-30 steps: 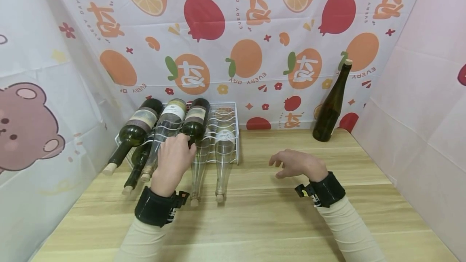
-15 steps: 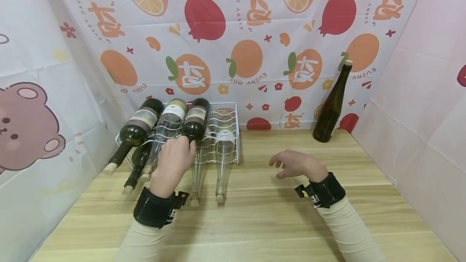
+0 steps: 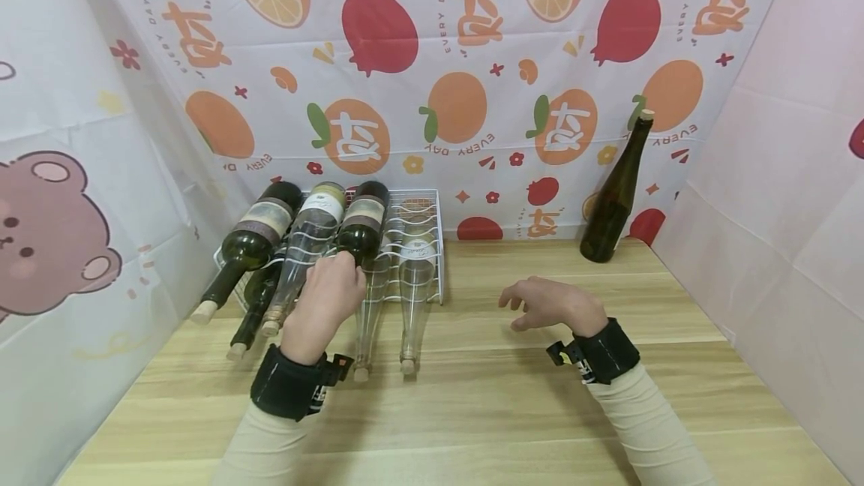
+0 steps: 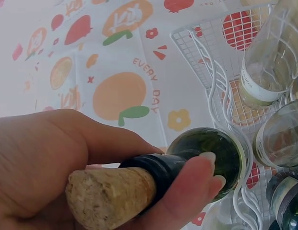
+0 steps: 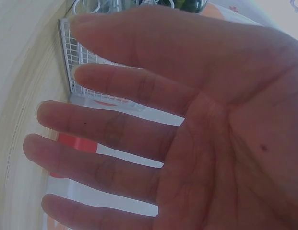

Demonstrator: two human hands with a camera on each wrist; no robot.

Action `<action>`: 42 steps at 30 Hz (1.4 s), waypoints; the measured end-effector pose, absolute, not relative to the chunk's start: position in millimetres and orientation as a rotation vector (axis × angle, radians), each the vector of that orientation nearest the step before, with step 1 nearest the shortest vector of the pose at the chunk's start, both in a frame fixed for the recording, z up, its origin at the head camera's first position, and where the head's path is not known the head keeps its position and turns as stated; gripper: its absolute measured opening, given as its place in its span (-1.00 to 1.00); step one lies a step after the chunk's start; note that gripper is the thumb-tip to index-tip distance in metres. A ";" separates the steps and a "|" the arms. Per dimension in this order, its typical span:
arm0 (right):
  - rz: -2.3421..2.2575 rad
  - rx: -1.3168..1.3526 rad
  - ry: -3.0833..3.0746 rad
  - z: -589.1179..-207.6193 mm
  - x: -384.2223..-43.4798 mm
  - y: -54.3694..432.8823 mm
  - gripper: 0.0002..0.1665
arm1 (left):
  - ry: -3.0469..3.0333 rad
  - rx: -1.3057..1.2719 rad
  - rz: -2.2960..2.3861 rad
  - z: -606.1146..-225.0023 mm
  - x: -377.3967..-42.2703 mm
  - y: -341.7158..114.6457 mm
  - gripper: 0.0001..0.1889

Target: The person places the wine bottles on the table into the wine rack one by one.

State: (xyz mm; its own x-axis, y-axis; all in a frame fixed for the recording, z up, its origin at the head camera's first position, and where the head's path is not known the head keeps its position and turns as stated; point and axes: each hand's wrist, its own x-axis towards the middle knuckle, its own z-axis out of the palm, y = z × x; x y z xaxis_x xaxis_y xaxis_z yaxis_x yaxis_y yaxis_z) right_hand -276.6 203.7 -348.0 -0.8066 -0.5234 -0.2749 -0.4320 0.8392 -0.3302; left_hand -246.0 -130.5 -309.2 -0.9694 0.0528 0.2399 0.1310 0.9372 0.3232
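Observation:
A dark green wine bottle [image 3: 364,231] with a pale label lies neck toward me on the upper tier of a white wire rack [image 3: 442,261]. My left hand [image 3: 327,295] grips its neck; in the left wrist view the thumb and fingers curl round the neck just behind the cork [image 4: 110,196]. In the head view the hand covers that neck. My right hand [image 3: 550,302] hovers over the table to the right of the rack, holding nothing. Its fingers [image 5: 105,122] are spread and nearly straight in the right wrist view.
More corked bottles lie in the rack: a dark green one [image 3: 259,223] at the left, a clear one [image 3: 313,223] beside it, and clear ones [image 3: 415,283] below right. A tall dark green bottle [image 3: 610,201] stands at the table's back right. Printed cloth [image 3: 432,43] hangs behind.
My left hand shifts very slightly to the right with its grip on the bottle's neck kept. The right hand and the other bottles stay where they were.

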 end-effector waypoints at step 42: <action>-0.346 -0.719 2.660 -348.5 -278.0 205.2 -0.53 | -2.689 -0.161 -0.460 -316.1 -243.3 -130.1 -0.87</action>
